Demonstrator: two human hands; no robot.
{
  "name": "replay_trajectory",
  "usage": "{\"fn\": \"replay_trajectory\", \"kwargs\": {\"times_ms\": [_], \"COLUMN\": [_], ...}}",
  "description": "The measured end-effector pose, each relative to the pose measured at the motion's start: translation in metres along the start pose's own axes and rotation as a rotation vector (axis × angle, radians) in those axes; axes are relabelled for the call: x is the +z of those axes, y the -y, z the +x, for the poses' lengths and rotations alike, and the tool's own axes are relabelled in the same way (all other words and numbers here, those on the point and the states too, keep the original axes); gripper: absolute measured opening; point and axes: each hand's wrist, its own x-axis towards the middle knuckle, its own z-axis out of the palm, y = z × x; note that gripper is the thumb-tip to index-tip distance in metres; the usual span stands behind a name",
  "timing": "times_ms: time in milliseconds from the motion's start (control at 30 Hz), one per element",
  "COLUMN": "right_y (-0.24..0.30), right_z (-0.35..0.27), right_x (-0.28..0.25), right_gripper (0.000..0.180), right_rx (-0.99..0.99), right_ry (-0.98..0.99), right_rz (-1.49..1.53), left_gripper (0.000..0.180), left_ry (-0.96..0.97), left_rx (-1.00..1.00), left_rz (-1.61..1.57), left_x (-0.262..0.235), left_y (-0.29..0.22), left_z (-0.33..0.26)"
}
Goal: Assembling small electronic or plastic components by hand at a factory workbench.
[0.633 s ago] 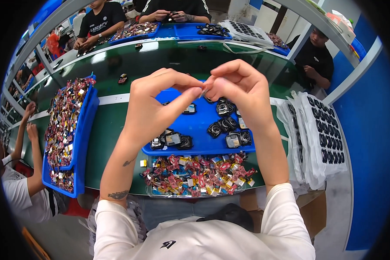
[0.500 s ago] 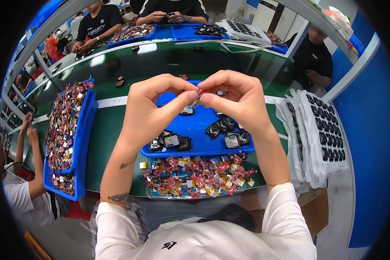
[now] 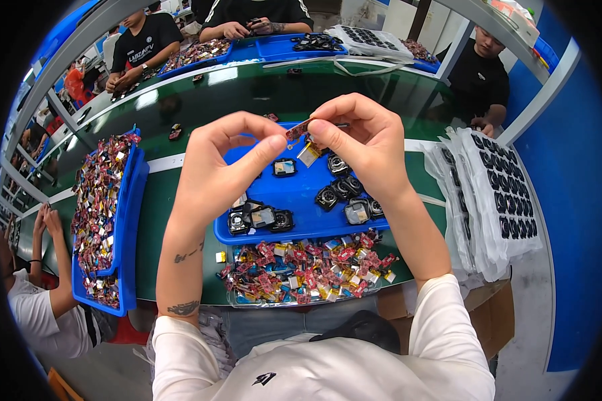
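Note:
A small red circuit board with a silver-and-yellow battery hanging below it is pinched between the thumb and fingers of my right hand. My left hand is beside the board's left end, its thumb and forefinger apart with nothing visible between them. Beneath both hands lies a blue tray. Black watch cases rest in it: one alone near the middle, a group at the lower left and several more on the right.
Red boards with batteries fill a clear tray nearest me and a blue bin on the left. Stacked white trays of black watch parts stand at the right. Co-workers sit across the green bench and at the left. Metal posts frame the bench.
My hands have moved apart slightly, and the left fingers have spread. The board and its hanging battery now show clearly in my right hand. The view has shifted a little.

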Motion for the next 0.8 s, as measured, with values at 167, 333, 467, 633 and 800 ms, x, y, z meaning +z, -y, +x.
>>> {"fn": "replay_trajectory", "kwargs": {"times_ms": [167,333,467,633,800], "right_y": [0.004,0.001,0.002,0.007,0.002], "right_z": [-0.001,-0.002,-0.005,-0.004,-0.002], "right_x": [0.001,0.003,0.003,-0.001,-0.005], "right_gripper": [0.014,0.014,0.012,0.013,0.015], "right_rx": [0.073,0.034,0.107,0.134,0.073], "right_ry": [-0.003,-0.039,0.032,0.103,0.103], "right_rz": [0.058,0.056,0.139,0.039,-0.035], "left_gripper": [0.021,0.015,0.013,0.017,0.013], "left_ry": [-0.059,-0.096,-0.219,-0.056,-0.027], "left_rx": [0.132,0.274,0.215,0.183,0.079], "left_rz": [0.059,0.255,0.199,0.156,0.024], "left_x": [0.002,0.000,0.009,0.001,0.005], "left_y": [0.001,0.010,0.001,0.006,0.006], "left_z": [0.000,0.001,0.001,0.000,-0.001]}}
